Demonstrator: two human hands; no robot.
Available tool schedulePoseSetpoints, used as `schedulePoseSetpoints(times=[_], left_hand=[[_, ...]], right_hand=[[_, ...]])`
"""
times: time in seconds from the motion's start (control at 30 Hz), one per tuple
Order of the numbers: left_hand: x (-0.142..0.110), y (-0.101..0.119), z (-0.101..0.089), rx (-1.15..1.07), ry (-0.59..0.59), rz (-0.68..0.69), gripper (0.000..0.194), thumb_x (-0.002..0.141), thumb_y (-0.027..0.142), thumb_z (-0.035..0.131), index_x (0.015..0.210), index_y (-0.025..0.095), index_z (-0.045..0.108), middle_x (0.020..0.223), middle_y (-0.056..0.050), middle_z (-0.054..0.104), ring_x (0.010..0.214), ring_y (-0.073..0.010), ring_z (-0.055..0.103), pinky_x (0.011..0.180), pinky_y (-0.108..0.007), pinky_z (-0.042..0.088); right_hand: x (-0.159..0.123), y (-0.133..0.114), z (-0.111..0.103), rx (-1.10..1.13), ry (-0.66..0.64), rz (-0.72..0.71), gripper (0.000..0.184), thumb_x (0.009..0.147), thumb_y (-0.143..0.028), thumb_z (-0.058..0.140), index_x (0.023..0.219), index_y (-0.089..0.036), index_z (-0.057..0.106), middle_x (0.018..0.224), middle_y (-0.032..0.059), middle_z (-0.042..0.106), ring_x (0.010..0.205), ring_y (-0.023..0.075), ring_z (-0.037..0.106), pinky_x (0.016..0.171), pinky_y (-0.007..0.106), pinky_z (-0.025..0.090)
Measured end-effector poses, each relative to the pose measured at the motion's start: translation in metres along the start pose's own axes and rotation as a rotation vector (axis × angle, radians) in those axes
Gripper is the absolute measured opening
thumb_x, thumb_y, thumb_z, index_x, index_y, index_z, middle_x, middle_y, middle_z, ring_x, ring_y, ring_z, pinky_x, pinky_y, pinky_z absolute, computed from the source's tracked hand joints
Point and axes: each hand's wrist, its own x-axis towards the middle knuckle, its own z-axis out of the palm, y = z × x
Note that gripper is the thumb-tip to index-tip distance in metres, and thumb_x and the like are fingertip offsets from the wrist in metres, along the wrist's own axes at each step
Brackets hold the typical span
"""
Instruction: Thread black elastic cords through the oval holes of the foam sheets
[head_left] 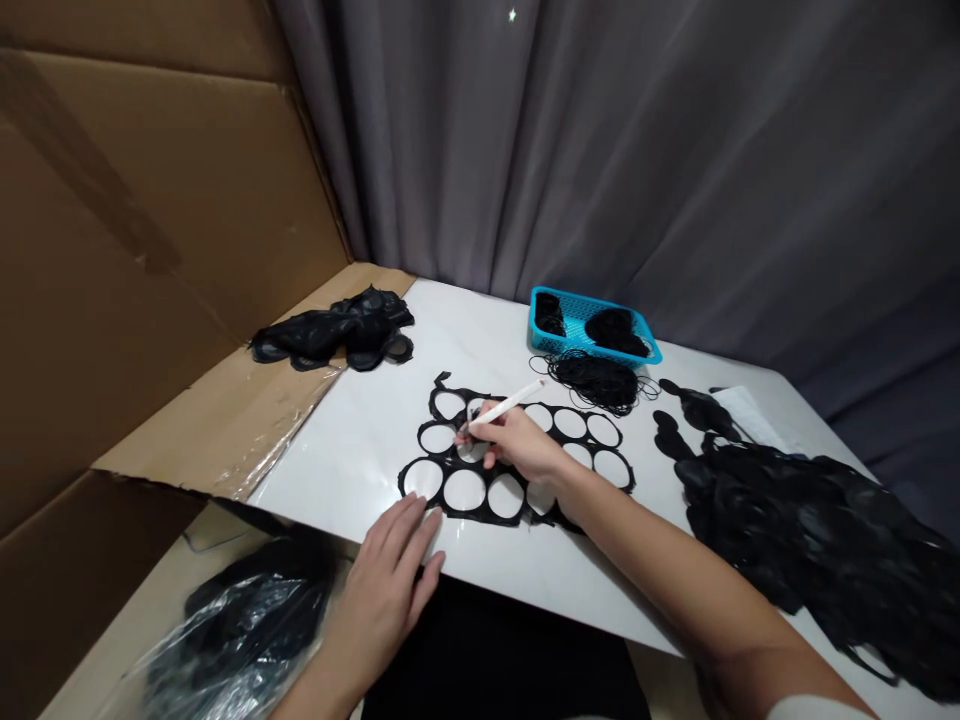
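Observation:
A black sheet of joined rings with round holes lies flat on the white table. In my right hand is a slim white pen-like tool, pinched and slanting up to the right. The working end of the tool is by a ring in the left part of the sheet, partly hidden by my fingers. My left hand rests at the front edge of the table, fingers stretched out, the tips at the sheet's lower left corner.
Behind stands a blue basket with black rings; thin black loops pile before it. Black ring sheets heap at the right. Black discs lie on cardboard at the left. Below is a plastic bag. A curtain hangs behind.

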Motion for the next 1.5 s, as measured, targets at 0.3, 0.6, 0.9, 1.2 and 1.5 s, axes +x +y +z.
schedulePoseSetpoints(times=[0.3, 0.6, 0.9, 1.2, 1.5], left_hand=[[-0.011, -0.011, -0.004, 0.078, 0.024, -0.020, 0.039, 0.098, 0.024, 0.053, 0.137, 0.018, 0.053, 0.129, -0.013, 0.064, 0.124, -0.0298, 0.058, 0.103, -0.046, 0.050], [-0.013, -0.011, 0.000, 0.101, 0.012, -0.017, 0.037, 0.098, 0.023, 0.053, 0.134, 0.015, 0.056, 0.129, -0.013, 0.064, 0.124, -0.0307, 0.057, 0.103, -0.046, 0.049], [-0.013, -0.012, 0.002, 0.150, -0.018, 0.000, 0.035, 0.097, 0.022, 0.054, 0.130, 0.011, 0.058, 0.128, -0.015, 0.064, 0.123, -0.0321, 0.057, 0.102, -0.047, 0.049], [-0.011, -0.016, 0.003, 0.194, 0.018, 0.046, 0.030, 0.099, 0.023, 0.050, 0.125, 0.012, 0.062, 0.123, -0.013, 0.068, 0.119, -0.0293, 0.061, 0.102, -0.043, 0.048], [0.038, -0.034, -0.025, -0.111, -0.027, 0.001, 0.019, 0.098, 0.029, 0.050, 0.097, 0.022, 0.068, 0.100, -0.007, 0.067, 0.095, -0.0242, 0.064, 0.084, -0.038, 0.052]], right_hand=[[-0.026, 0.022, 0.044, -0.287, -0.216, -0.078, 0.020, 0.083, -0.022, 0.062, 0.071, -0.021, 0.047, 0.091, 0.0025, 0.067, 0.080, 0.0155, 0.060, 0.070, 0.028, 0.047], [-0.033, 0.026, 0.053, -0.690, -0.178, -0.373, 0.019, 0.085, -0.011, 0.055, 0.071, -0.021, 0.048, 0.079, -0.0011, 0.057, 0.077, 0.0143, 0.054, 0.070, 0.026, 0.040], [-0.038, 0.032, 0.053, -0.873, -0.213, -0.500, 0.014, 0.090, -0.011, 0.053, 0.080, -0.021, 0.051, 0.084, 0.0014, 0.054, 0.079, 0.0165, 0.052, 0.069, 0.027, 0.042], [-0.012, 0.001, 0.010, -1.190, 0.224, -0.729, 0.018, 0.090, -0.008, 0.041, 0.086, -0.021, 0.053, 0.087, 0.0071, 0.059, 0.084, 0.0236, 0.052, 0.076, 0.036, 0.044], [-0.056, -0.057, -0.095, -0.463, 0.555, -0.275, 0.030, 0.082, -0.035, 0.065, 0.068, -0.022, 0.043, 0.073, 0.0030, 0.063, 0.063, 0.0160, 0.057, 0.050, 0.026, 0.041]])
